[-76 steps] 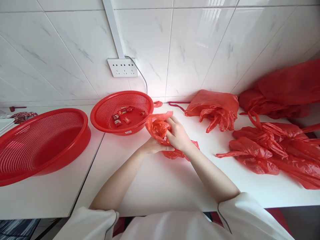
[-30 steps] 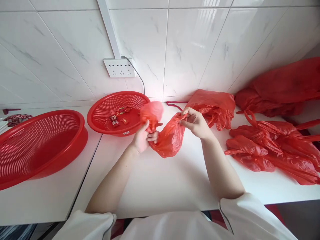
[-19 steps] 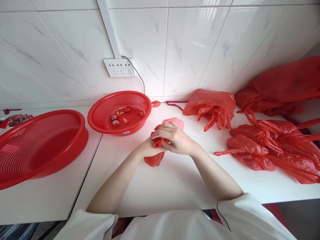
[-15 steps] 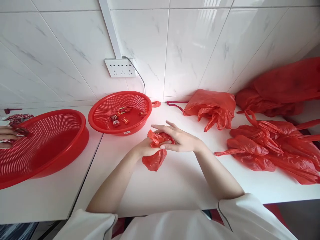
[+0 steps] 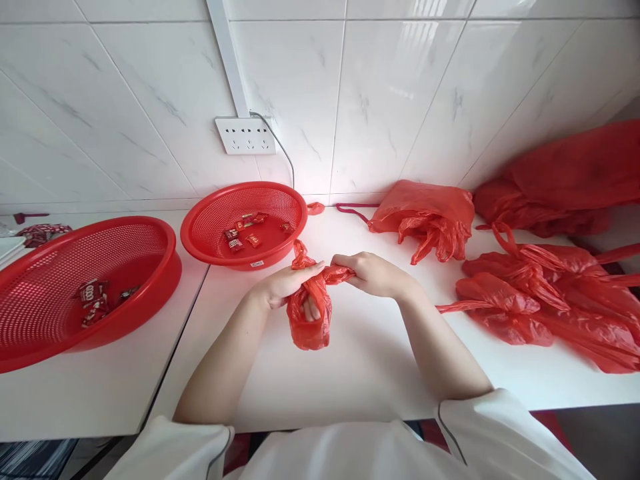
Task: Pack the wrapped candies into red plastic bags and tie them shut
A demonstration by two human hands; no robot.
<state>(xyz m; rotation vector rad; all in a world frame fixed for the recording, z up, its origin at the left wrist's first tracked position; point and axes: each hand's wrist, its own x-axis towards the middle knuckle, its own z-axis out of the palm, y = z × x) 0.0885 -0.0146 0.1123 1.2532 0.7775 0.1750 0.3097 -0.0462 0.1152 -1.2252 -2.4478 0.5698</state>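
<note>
Apparently you were mid-knot: red bag (image 5: 311, 335) above table (image 5: 360, 373), right of far basket (image 5: 280, 257), left hand (image 5: 286, 283) gripping it, right hand (image 5: 375, 274) closed around twisted end (image 5: 339, 274); next move seemed to need even pull.

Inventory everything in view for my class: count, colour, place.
Tiled wall: one, white, behind.
Trunking: one, white, wall.
Socket panel: one, white, wall.
Cable: one, grey, wall.
Tabletops: two, white, adjoining.
Large basket: one, red, left.
Smaller basket: one, red, near wall.
Wrapped packets: several, reddish, in both baskets.
Gathered bag: one, red, centre.
Other bags: several, red, right.
Strap: one, purplish, by wall.
Small item: one, red, beside smaller basket.
Edge items: several, reddish and white, left.
Sleeves: two, white, bottom.
Left hand: one, holding bag.
Right hand: one, holding bag.
</note>
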